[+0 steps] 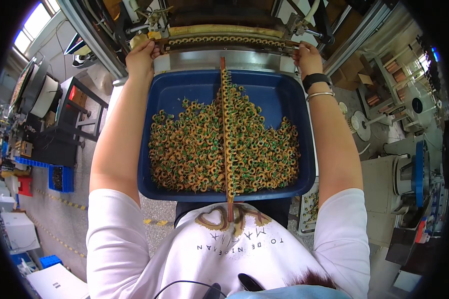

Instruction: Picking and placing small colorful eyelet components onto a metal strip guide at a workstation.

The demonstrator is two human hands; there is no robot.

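At the far side, a long brown bar [224, 48] carrying a row of small ring-shaped parts stretches crosswise at the machine. My left hand [140, 57] has its fingers closed on the bar's left end. The right end is pinched by my right hand [308, 57], which wears a dark band and a bangle. Between my forearms stands a blue tray [168, 85] heaped with tan-and-green ring parts [189, 149] with wire legs. A second narrow bar [225, 109], also lined with rings, lies lengthwise over the tray, its near end reaching my shirt.
The machine's metal frame posts [92, 37] rise beyond both hands. A metal ledge [199, 61] runs between the bar and the tray. A small tray of parts [310, 209] sits low on the right. Black table [77, 107] at left; cardboard box [351, 72] at right.
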